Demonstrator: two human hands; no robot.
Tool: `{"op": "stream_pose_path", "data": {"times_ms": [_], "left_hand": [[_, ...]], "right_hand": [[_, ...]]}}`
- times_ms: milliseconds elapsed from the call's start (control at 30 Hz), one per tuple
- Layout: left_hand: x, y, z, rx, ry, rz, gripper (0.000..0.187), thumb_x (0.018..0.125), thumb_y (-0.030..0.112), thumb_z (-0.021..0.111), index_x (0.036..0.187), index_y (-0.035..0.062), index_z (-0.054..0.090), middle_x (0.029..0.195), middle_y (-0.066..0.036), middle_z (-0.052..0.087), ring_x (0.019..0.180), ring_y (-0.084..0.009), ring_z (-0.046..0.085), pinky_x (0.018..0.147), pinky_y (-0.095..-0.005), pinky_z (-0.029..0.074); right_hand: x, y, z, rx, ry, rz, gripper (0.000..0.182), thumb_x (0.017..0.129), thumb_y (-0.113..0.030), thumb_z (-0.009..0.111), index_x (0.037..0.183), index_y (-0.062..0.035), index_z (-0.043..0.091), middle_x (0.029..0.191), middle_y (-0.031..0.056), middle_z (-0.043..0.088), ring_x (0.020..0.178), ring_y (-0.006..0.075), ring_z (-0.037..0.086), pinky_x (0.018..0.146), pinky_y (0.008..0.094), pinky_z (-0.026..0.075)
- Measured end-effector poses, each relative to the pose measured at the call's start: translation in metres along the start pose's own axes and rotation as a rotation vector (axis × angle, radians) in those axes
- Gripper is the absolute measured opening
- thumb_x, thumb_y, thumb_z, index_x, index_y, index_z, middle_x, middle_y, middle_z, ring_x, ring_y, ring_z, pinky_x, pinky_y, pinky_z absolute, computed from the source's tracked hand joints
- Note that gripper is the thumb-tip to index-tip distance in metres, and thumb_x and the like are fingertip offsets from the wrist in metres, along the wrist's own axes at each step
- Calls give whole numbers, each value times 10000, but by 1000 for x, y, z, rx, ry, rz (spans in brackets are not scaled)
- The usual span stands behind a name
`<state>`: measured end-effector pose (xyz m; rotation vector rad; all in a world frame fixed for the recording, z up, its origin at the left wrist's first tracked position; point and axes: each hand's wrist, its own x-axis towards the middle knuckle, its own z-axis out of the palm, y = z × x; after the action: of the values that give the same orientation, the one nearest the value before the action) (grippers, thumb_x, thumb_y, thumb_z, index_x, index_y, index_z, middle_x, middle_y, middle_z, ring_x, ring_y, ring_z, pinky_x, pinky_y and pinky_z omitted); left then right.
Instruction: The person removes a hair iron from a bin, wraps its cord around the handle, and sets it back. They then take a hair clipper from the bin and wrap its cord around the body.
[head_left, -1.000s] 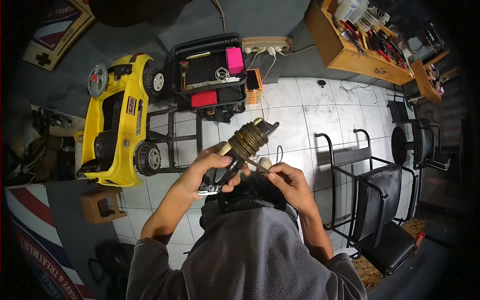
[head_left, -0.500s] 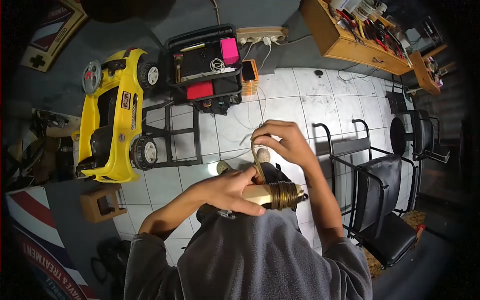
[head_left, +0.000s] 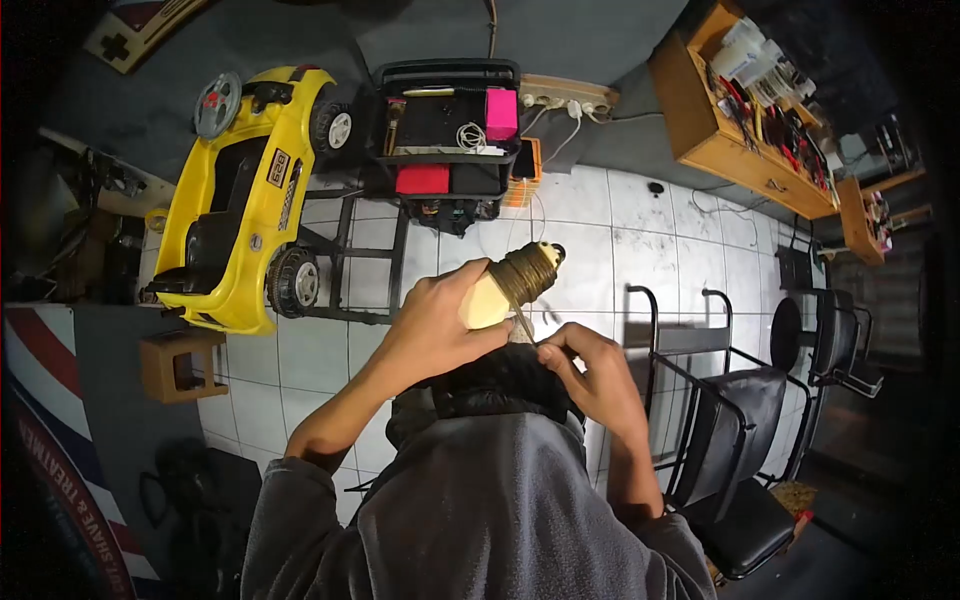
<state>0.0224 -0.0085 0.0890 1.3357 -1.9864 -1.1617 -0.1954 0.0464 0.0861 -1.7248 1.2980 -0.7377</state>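
My left hand [head_left: 430,325] is wrapped round a pale cream tool body [head_left: 487,303], which tilts up to the right. Dark brownish cord [head_left: 527,274] is wound in several turns about its far part, near a black tip. From the windings a short length of cord runs down to my right hand [head_left: 592,372], whose thumb and forefinger pinch it just below and right of the tool. Both hands are in front of my dark grey top.
A yellow toy car [head_left: 230,200] stands at the left beside a black cart [head_left: 445,72] with a pink box [head_left: 501,114]. Black chairs [head_left: 740,430] are on the right. A wooden drawer unit [head_left: 745,160] is at the upper right, a brown stool [head_left: 180,365] at the lower left.
The tool has been raised and tilted with my left hand. My right hand has moved from above the tool to below it, still pinching the cord. The whole view has shifted slightly.
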Motion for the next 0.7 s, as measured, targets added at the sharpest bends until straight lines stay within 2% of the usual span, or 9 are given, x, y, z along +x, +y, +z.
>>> {"op": "stream_pose_path", "data": {"times_ms": [100,133,200,267,467,533,567,667,700], "left_hand": [[0,6,0,-16,81,63,534,708,207,763,1133,-16,530,905,-187,650,824,-346,654,713,-384,501],[0,9,0,-49,87,61,545,709,205,761,1142,-19,519,921,-194,650,840,-345,656,726,-384,502],[0,12,0,-70,92,70,551,704,201,763,1144,-21,515,922,-198,650,843,-345,658,736,-384,504],[0,12,0,-90,96,75,558,699,196,766,1145,-22,512,923,-203,650,846,-346,659,745,-384,506],[1,5,-6,-28,143,24,568,684,169,775,1146,-16,503,907,-195,654,833,-343,664,748,-372,512],[1,4,-8,-69,110,53,523,690,163,777,1104,-7,505,900,-188,662,827,-296,676,747,-353,512],[1,4,-7,-70,109,55,523,690,163,777,1104,-7,505,900,-188,662,827,-296,676,747,-353,512],[-2,-2,-4,-249,112,-3,433,724,145,769,1044,6,512,888,-123,654,802,-191,652,720,-294,495],[-1,-14,0,-427,58,-68,403,740,130,762,1032,14,509,886,-84,632,796,-146,618,707,-263,478]], "right_hand": [[6,13,13,182,10,128,147,906,-118,635,906,25,599,715,70,565,638,118,524,596,268,443],[8,18,16,179,8,127,147,906,-118,635,906,25,599,715,70,565,638,118,524,596,268,443],[13,22,19,621,-96,194,139,922,-123,622,921,16,618,769,38,580,690,100,530,632,243,454],[14,19,11,521,-176,217,129,929,-112,611,927,16,628,827,33,582,731,92,531,659,236,462],[5,3,-7,446,-43,114,169,924,-138,622,854,13,598,738,8,532,688,72,491,625,238,441],[1,4,-11,268,-133,162,221,935,-163,606,796,0,553,691,9,493,643,86,447,573,245,398],[4,0,-12,322,-177,88,247,962,-171,556,778,-9,525,685,23,479,607,99,412,538,251,359],[0,11,-11,352,-237,79,253,984,-164,505,791,-4,537,686,40,489,587,90,418,537,249,363],[-1,13,-11,350,-238,78,253,984,-164,505,791,-4,537,686,40,489,587,90,418,537,249,363]]}}
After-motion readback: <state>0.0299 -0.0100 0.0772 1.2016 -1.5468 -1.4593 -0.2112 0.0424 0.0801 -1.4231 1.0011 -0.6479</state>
